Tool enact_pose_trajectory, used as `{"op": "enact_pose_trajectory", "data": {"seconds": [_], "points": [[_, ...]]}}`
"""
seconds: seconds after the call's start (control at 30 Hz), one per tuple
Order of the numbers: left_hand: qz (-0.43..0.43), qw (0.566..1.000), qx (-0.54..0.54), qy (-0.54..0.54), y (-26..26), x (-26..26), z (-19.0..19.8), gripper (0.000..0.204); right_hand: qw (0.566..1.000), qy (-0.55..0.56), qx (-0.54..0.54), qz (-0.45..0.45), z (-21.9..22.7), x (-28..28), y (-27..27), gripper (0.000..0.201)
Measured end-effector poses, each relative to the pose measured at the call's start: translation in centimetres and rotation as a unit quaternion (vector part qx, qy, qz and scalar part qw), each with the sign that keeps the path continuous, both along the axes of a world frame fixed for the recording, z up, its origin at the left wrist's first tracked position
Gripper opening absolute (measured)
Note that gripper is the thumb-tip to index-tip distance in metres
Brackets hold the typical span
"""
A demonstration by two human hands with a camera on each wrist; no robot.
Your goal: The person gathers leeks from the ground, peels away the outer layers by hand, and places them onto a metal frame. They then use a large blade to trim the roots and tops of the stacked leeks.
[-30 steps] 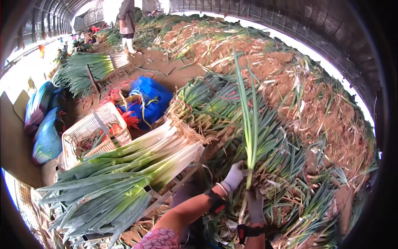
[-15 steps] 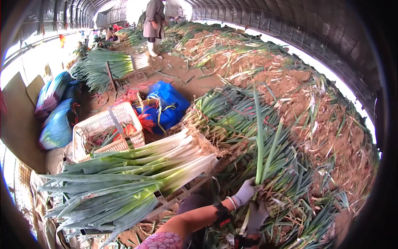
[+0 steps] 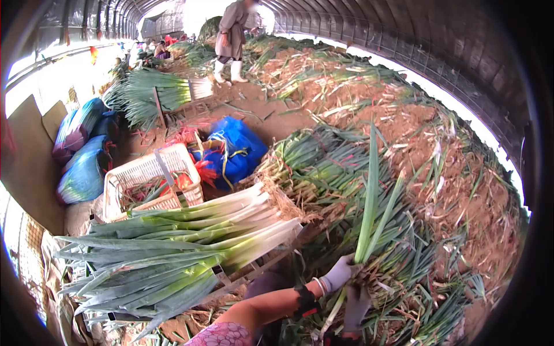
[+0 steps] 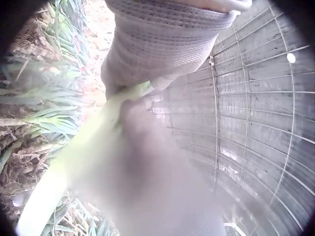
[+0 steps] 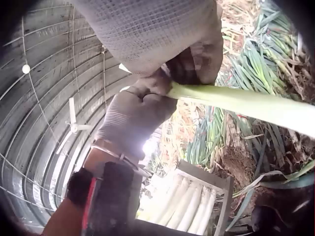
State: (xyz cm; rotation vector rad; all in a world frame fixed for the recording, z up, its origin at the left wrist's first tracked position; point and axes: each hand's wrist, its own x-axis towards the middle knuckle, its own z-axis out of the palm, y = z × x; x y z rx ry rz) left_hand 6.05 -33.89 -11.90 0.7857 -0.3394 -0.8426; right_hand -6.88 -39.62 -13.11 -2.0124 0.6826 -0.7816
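Note:
My gloved left hand (image 3: pixel 340 272) grips a long green onion (image 3: pixel 365 213) round its stalk, with two green leaves standing upward and apart. Just below it, my gloved right hand (image 3: pixel 358 307) has curled fingers at the same stalk. In the right wrist view both gloves meet at the onion's pale green part, and its white stalk (image 5: pixel 266 109) runs off to the right. The right hand (image 4: pixel 147 167) is a blur in the left wrist view, below the left glove (image 4: pixel 160 44). On a rack to the left lies a row of trimmed green onions (image 3: pixel 190 242).
Bundles of green onions (image 3: pixel 329 155) lie on the ground ahead, with loose leaves around my hands. Behind the rack are a cream basket (image 3: pixel 153 179), a blue bag (image 3: pixel 239 150) and filled net sacks (image 3: pixel 86 164). A person (image 3: pixel 232 40) in white boots stands farther back.
My head view has turned left, so the scene shifts right. The held onion's leaves now look shorter and spread wider. Both hands stay at the stalk. The person behind has stepped right.

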Motion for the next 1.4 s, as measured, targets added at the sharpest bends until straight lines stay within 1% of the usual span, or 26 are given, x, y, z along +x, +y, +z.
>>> {"op": "enact_pose_trajectory", "data": {"seconds": [0.03,0.1,0.17,0.2,0.23,0.3,0.33,0.37,0.4,0.43,0.47,0.53,0.57,0.63,0.67,0.73,0.77,0.8,0.83,0.87,0.93,1.07,1.13,1.3,1.37,1.4], "points": [[-0.013,1.0,-0.019,0.01,-0.2,0.0,-0.3,0.021,0.99,0.025,-0.135,0.011,1.1,0.3,0.5,0.025],[-0.017,0.999,-0.004,-0.037,0.0,0.1,-0.1,0.02,0.993,0.045,-0.11,0.001,1.9,0.1,0.5,0.022],[-0.068,0.996,-0.049,0.036,0.8,0.0,0.9,0.021,0.985,0.026,0.168,0.025,2.3,0.0,0.1,0.017],[-0.077,0.996,-0.049,0.006,0.6,0.1,0.6,0.022,0.969,-0.024,0.246,0.025,0.2,-0.2,-0.6,0.012],[-0.075,0.996,-0.05,0.002,0.7,0.5,1.0,0.022,0.969,-0.027,0.245,0.028,-3.2,-0.5,-2.2,0.012],[-0.055,0.997,-0.004,-0.054,1.2,0.4,1.9,0.023,0.994,-0.011,0.084,0.075,-9.9,-1.8,-5.5,0.012],[-0.058,0.997,0.0,-0.045,1.4,0.4,2.2,0.022,0.956,-0.003,0.294,0.016,-3.5,-1.7,-2.1,0.016],[-0.058,0.997,0.0,-0.046,1.2,0.5,1.9,0.022,0.956,-0.004,0.294,0.016,-3.7,-1.4,-2.4,0.016],[-0.067,0.997,-0.022,-0.023,0.9,0.5,1.4,0.022,0.99,0.001,0.135,0.041,-4.1,-1.0,-2.8,0.017],[-0.078,0.996,-0.044,-0.001,0.6,0.4,1.0,0.022,0.998,0.005,-0.028,0.064,-4.3,-0.9,-3.0,0.019],[-0.082,0.996,-0.043,-0.002,0.5,0.2,1.0,0.022,0.998,0.004,-0.027,0.061,-2.5,-0.8,-1.8,0.019],[-0.055,0.997,-0.034,-0.03,0.5,-0.1,1.2,0.022,0.971,-0.054,0.222,0.077,2.7,0.0,1.5,0.022],[-0.054,0.997,-0.036,-0.032,0.5,-0.1,1.2,0.022,0.971,-0.055,0.219,0.078,2.2,0.1,1.2,0.022],[-0.077,0.994,-0.073,0.001,0.9,0.1,1.3,0.025,0.98,-0.09,0.126,0.127,0.4,0.1,0.3,0.022],[-0.076,0.994,-0.073,0.001,1.0,0.2,1.2,0.025,0.98,-0.09,0.125,0.129,0.0,-0.3,-0.2,0.022],[-0.087,0.994,-0.071,-0.003,1.1,0.2,1.3,0.025,0.979,0.044,-0.153,0.13,-0.8,-1.0,-1.0,0.019],[-0.088,0.994,-0.071,-0.003,0.9,0.3,1.2,0.025,0.979,0.044,-0.153,0.128,-1.8,-1.1,-0.9,0.019],[-0.087,0.993,-0.076,0.006,0.9,0.4,1.1,0.025,0.995,-0.031,0.028,0.092,-3.3,-0.8,-0.7,0.018],[-0.086,0.993,-0.081,0.015,0.8,0.5,0.9,0.025,0.971,-0.104,0.209,0.053,-4.9,-0.7,-0.7,0.018],[-0.085,0.993,-0.082,0.016,0.7,0.5,0.7,0.025,0.971,-0.103,0.209,0.053,-6.5,-1.5,-1.4,0.018],[-0.07,0.996,-0.034,-0.043,0.8,0.5,0.7,0.025,0.99,0.084,0.104,0.031,-9.1,-3.3,-3.6,0.018],[-0.044,0.993,0.01,-0.112,1.0,0.9,1.3,0.025,0.99,0.082,0.099,0.051,-10.2,-3.7,-4.0,0.018],[-0.036,0.999,-0.015,-0.023,1.2,1.2,1.6,0.023,0.99,0.081,0.095,0.065,-10.0,-3.9,-3.6,0.018],[-0.016,0.999,-0.039,0.001,0.9,1.0,0.8,0.023,0.99,0.081,0.078,0.088,-8.3,-5.0,-3.3,0.018],[-0.006,0.989,0.062,-0.134,0.4,0.4,-0.2,0.023,0.989,0.08,0.079,0.093,-7.9,-5.7,-2.3,0.018],[-0.013,0.996,0.03,-0.081,0.9,0.1,1.2,0.022,0.989,0.079,0.079,0.095,-7.6,-5.9,-2.0,0.019]]}}
